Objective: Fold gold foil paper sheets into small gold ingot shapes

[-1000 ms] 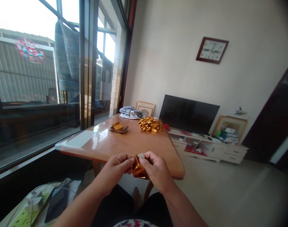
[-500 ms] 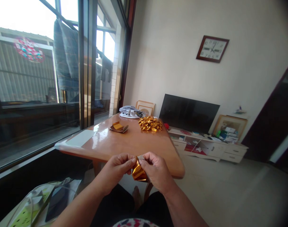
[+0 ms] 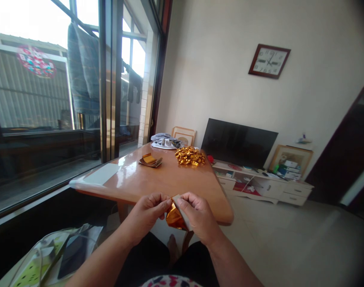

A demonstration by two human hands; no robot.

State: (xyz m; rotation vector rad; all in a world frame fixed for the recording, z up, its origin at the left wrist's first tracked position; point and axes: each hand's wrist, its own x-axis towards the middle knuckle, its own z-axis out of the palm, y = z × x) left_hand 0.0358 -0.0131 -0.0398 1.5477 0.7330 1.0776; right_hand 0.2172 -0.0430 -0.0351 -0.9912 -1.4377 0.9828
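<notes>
Both my hands hold one small piece of shiny gold foil paper (image 3: 174, 218) just in front of the near edge of a wooden table (image 3: 170, 181). My left hand (image 3: 147, 215) pinches its left side with thumb and fingers closed. My right hand (image 3: 196, 217) pinches the right side, where a pale underside flap shows at the top. Farther back on the table lie a flat stack of gold paper sheets (image 3: 150, 160) and a heap of folded gold pieces (image 3: 190, 156).
A bundle of cloth (image 3: 165, 142) lies at the table's far end. A large window (image 3: 50, 91) runs along the left. A dark TV (image 3: 238, 143) stands on a low white cabinet (image 3: 262, 185) under a wall clock (image 3: 269, 61). A bag with papers (image 3: 47, 259) sits at my lower left.
My fingers have worked the foil piece: the pale flap at its top is folded over further under my right thumb. My hands stay in the same place.
</notes>
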